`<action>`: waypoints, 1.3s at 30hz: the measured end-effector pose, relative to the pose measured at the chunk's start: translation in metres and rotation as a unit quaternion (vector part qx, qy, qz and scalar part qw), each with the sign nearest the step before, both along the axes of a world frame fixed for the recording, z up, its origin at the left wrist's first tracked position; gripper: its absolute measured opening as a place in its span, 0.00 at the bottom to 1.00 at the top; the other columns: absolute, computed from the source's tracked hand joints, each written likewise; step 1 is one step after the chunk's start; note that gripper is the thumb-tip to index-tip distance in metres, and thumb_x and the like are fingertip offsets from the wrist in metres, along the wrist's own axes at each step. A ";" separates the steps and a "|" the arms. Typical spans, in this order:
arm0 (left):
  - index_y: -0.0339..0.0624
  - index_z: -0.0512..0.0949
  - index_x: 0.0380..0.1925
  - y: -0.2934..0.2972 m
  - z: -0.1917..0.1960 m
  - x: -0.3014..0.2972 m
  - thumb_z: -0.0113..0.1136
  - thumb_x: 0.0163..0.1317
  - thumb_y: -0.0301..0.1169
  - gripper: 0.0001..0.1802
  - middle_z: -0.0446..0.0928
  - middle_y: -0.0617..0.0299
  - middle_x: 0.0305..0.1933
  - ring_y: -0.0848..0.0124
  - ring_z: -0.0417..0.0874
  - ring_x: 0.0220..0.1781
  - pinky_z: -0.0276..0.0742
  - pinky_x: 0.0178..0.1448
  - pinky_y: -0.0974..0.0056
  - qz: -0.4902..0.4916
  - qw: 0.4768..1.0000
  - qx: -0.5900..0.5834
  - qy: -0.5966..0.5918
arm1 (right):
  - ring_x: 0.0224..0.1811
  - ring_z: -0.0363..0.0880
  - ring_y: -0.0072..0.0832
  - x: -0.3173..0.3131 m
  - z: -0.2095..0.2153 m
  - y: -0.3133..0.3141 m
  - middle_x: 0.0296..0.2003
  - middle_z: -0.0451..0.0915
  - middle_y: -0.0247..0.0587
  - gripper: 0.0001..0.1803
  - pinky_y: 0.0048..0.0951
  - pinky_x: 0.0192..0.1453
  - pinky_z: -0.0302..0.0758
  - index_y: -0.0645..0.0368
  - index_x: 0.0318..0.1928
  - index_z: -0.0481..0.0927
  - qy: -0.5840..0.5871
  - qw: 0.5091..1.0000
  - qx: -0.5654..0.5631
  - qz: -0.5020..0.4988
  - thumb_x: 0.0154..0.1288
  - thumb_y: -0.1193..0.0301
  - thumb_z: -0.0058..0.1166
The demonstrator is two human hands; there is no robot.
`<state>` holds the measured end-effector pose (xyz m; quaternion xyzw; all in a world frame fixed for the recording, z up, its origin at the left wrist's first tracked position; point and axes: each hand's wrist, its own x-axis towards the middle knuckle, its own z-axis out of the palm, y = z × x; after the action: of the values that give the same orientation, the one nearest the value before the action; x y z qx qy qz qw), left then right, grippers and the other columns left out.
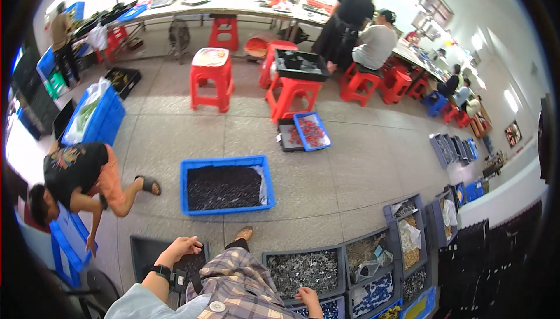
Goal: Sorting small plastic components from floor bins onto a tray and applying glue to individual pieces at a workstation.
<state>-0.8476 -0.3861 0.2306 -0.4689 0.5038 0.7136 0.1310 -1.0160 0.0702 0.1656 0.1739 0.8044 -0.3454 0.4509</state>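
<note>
My left hand [185, 245] is open, its fingers loosely bent and holding nothing that I can see. It hangs above a dark grey tray [142, 242] on the floor, whose contents are mostly hidden by my arm. At the lower right, my right hand [308, 298] is also open, fingers relaxed. It is nearest to a grey tray [302, 251] full of small black and silvery pieces [306, 269]. Just below it lie small dark blue pieces [331, 309] in another tray. In front of me stands a blue crate [228, 209] filled with small black pieces [224, 186].
Grey trays with sorted small parts line the floor at right. At left, a person [76, 170] bends over a blue bin [73, 234]. Red stools [211, 85], one bearing a black tray [301, 75], stand before a long table [233, 8] where people work.
</note>
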 end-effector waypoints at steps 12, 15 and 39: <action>0.35 0.76 0.41 -0.063 0.184 -0.362 0.48 0.63 0.33 0.14 0.65 0.72 0.13 0.82 0.69 0.18 0.72 0.47 0.71 -0.172 0.933 -0.052 0.312 | 0.28 0.78 0.24 -0.224 0.057 -0.126 0.29 0.79 0.41 0.16 0.24 0.33 0.73 0.63 0.43 0.75 0.170 0.978 -0.123 -0.009 0.59 0.65 0.49; 0.35 0.76 0.40 -0.056 0.211 -0.437 0.48 0.63 0.32 0.13 0.68 0.71 0.14 0.82 0.69 0.18 0.73 0.40 0.72 -0.221 0.919 -0.074 0.318 | 0.30 0.78 0.24 -0.278 0.067 -0.122 0.31 0.79 0.40 0.17 0.24 0.36 0.73 0.62 0.44 0.75 0.182 0.979 -0.077 0.038 0.59 0.65 0.49; 0.43 0.61 0.50 0.136 0.383 -1.011 0.46 0.60 0.41 0.21 0.66 0.49 0.51 0.56 0.66 0.50 0.58 0.57 0.43 -0.148 0.449 0.021 0.881 | 0.33 0.76 0.29 -0.920 0.023 -0.003 0.30 0.79 0.38 0.19 0.29 0.39 0.71 0.57 0.45 0.76 0.226 0.947 -0.030 0.228 0.57 0.59 0.47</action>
<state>-1.8584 -0.2506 0.6139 0.4952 0.3960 0.7246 -0.2701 -1.9364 0.0668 0.1882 -0.1103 0.8927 -0.2874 0.3291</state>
